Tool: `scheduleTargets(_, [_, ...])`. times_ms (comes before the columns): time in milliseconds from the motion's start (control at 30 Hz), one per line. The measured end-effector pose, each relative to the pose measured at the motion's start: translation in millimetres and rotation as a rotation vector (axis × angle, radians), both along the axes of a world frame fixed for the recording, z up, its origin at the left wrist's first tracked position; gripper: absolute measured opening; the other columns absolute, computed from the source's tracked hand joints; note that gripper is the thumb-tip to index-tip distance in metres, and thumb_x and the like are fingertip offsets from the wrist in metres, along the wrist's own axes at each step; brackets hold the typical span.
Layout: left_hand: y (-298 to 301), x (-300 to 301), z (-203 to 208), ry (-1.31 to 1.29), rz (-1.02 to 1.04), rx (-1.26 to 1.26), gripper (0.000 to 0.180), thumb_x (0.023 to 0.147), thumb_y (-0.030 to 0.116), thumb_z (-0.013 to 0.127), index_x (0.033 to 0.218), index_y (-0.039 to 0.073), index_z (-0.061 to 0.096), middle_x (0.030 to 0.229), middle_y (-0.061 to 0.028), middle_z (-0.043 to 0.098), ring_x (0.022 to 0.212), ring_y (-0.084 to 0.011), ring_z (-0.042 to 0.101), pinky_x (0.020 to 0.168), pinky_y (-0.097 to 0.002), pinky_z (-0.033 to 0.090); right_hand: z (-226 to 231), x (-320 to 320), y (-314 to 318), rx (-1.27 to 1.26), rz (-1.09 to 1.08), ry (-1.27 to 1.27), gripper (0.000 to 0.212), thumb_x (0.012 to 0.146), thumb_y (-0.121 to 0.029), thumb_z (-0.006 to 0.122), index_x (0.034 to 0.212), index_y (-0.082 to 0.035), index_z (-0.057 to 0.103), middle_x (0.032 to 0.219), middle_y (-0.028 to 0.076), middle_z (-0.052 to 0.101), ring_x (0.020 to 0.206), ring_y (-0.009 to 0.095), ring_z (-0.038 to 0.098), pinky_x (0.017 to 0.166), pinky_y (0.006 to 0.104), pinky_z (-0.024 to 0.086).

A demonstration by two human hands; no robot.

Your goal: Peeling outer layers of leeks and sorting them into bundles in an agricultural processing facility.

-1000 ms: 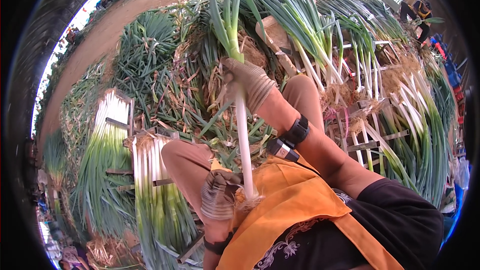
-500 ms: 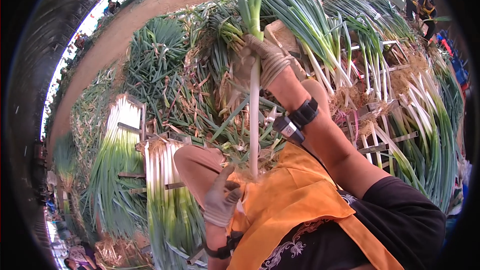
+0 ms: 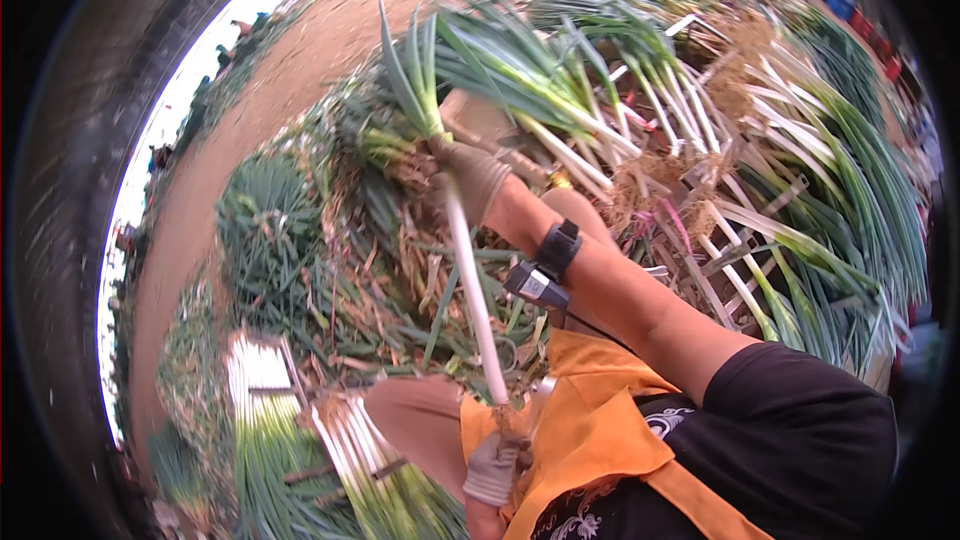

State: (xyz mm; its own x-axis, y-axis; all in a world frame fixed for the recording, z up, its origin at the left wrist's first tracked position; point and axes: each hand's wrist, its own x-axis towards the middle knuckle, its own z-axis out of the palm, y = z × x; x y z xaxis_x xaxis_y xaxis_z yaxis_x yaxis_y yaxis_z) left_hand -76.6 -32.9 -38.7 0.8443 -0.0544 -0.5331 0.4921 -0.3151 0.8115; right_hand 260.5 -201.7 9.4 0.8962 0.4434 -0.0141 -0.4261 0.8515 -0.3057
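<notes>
A long green onion (image 3: 470,290) with a white stalk slants down in front of my orange apron. My right hand (image 3: 465,178), in a dirty glove, is closed round it just below the green leaves. Its brown root end (image 3: 512,422) hangs at the apron. There my gloved left hand (image 3: 494,468) has its fingers curled round the roots, partly hidden against the cloth. Loose leaves and peelings (image 3: 375,290) lie heaped below the stalk.
Bundled green onions lie in metal racks (image 3: 385,468) at the lower left. More onions with bushy roots (image 3: 640,185) are piled at the right. A heap of green leaves (image 3: 265,230) borders a dirt path (image 3: 190,190). A strapped device (image 3: 535,285) sits on my right forearm.
My left hand has gone from open beside the root end to curled round the roots. The view has shifted, and the onion now leans more, still in my right hand.
</notes>
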Motion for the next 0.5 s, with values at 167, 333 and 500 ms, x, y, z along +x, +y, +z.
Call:
scheduleTargets(167, [14,10,-5,0.173,0.047,-0.301,0.014,0.086,0.006,0.05,0.083,0.001,0.063,0.071,-0.0066,0.061,0.061,-0.0104,0.056,0.055,-0.0229,0.045,7,32,-69,0.108,-0.18,-0.018,0.017,0.086,-0.022,0.059,0.091,-0.011,0.047,0.064,0.001,0.049,0.051,0.011,0.046,0.043,0.0238,0.041])
scheduleTargets(333, [11,51,-1,-0.229,-0.138,0.277,0.028,0.086,0.01,0.054,0.111,-0.002,0.055,0.087,-0.01,0.061,0.078,-0.0143,0.058,0.07,-0.0241,0.048,-19,45,-134,-0.02,-0.248,-0.038,0.024,0.086,-0.032,0.057,0.097,-0.011,0.051,0.07,0.002,0.055,0.057,0.016,0.054,0.054,0.0328,0.051])
scheduleTargets(500, [-65,115,5,-0.391,0.435,-0.079,0.031,0.087,0.014,0.054,0.112,-0.004,0.054,0.089,-0.0102,0.061,0.082,-0.0118,0.058,0.073,-0.0228,0.048,-24,-3,-92,-0.156,-0.197,0.031,0.026,0.084,-0.026,0.06,0.101,-0.011,0.046,0.075,0.004,0.059,0.058,0.014,0.055,0.051,0.0275,0.05])
